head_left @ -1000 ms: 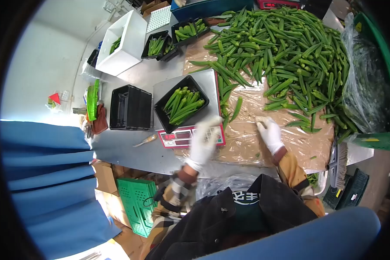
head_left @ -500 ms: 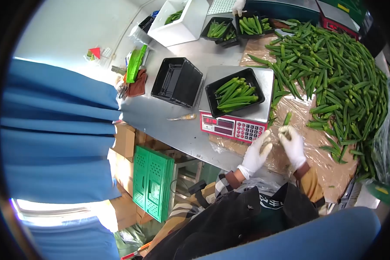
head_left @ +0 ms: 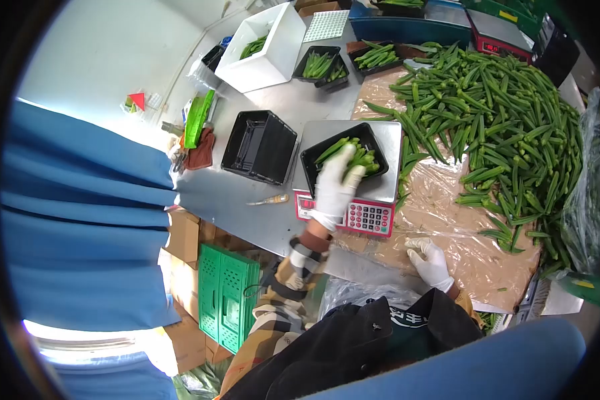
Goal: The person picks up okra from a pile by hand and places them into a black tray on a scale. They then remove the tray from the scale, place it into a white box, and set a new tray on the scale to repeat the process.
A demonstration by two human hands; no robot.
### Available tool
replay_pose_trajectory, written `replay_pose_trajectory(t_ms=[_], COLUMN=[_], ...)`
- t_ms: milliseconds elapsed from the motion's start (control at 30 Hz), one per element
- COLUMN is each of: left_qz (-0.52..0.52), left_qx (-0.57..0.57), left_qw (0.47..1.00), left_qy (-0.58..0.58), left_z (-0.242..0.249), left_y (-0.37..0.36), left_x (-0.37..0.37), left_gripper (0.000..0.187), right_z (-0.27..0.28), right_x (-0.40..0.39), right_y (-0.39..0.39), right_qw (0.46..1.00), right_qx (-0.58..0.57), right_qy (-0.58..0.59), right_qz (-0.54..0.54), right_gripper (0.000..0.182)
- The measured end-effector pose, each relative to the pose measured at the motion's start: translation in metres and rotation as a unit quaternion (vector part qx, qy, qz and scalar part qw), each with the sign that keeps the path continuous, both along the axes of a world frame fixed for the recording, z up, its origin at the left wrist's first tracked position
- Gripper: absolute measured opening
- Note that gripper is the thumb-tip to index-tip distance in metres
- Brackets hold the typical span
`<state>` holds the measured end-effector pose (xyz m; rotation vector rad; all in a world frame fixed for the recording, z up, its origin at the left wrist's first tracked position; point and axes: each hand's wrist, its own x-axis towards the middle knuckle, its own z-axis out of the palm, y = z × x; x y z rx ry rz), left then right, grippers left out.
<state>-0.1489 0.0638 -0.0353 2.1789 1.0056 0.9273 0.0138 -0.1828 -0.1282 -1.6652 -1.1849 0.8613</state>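
Note:
My left hand (head_left: 335,190), in a white glove, reaches over the scale's keypad into a black tray (head_left: 307,164). Its fingers are apart above the okra pods (head_left: 365,159) in that tray, with some pods hidden under them. The tray sits on the steel plate of a red and white digital scale (head_left: 390,180). My right hand (head_left: 431,263), also gloved, rests low over the plastic-covered cardboard (head_left: 440,220), its fingers loosely bent and apart, with no pod visible in it.
A large okra heap (head_left: 500,127) covers the table's right side. Left of the scale stand nested black trays (head_left: 260,147) and a small knife (head_left: 269,199). A white foam box (head_left: 267,60) and filled trays (head_left: 320,65) are farther back. A green crate (head_left: 228,297) stands below the table edge.
My left hand has moved forward and left into the tray on the scale. My right hand has drawn back, and the pod at its fingertips no longer shows. Another person's gloved hand has left the view.

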Motion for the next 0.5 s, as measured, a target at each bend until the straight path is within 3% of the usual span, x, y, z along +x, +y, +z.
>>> replay_pose_trajectory(t_ms=[100,133,167,233,267,300,367,467,500], left_qz=[0.111,0.146,0.184,0.226,0.199,0.052,0.108,0.056,0.056], left_qx=[0.081,0.092,0.084,-0.031,-0.159,-0.301,-0.313,-0.428,-0.411], left_qw=[0.990,0.985,0.976,0.959,0.957,0.947,0.943,0.894,0.905], left_qy=[0.033,0.018,0.075,0.166,0.140,-0.101,0.013,-0.123,-0.098], left_z=[0.000,-0.024,-0.029,-0.064,-0.061,-0.109,-0.088,-0.095,-0.088], left_y=[0.040,0.058,0.063,0.078,0.074,0.094,0.091,0.120,0.127], left_x=[-0.034,-0.052,-0.065,-0.093,-0.092,-0.109,-0.096,-0.077,-0.063], left_gripper=[0.045,0.048,0.054,0.058,0.049,0.038,0.030,0.028,0.028], right_z=[-0.014,-0.021,-0.032,-0.054,-0.066,-0.073,-0.076,-0.084,-0.086], right_x=[0.011,0.015,0.021,0.029,0.032,0.035,0.034,0.036,0.037], right_y=[-0.006,-0.008,-0.011,-0.013,-0.014,-0.013,-0.010,-0.007,-0.007], right_qw=[0.996,0.993,0.986,0.976,0.975,0.973,0.969,0.964,0.961], right_qx=[-0.059,-0.069,-0.078,-0.079,-0.072,-0.066,-0.031,0.029,0.034], right_qy=[-0.006,-0.057,-0.108,-0.163,-0.168,-0.173,-0.196,-0.204,-0.218], right_qz=[-0.067,-0.083,-0.099,-0.123,-0.130,-0.137,-0.149,-0.166,-0.169], right_gripper=[0.019,0.018,0.017,0.015,0.014,0.014,0.008,0.005,0.006])
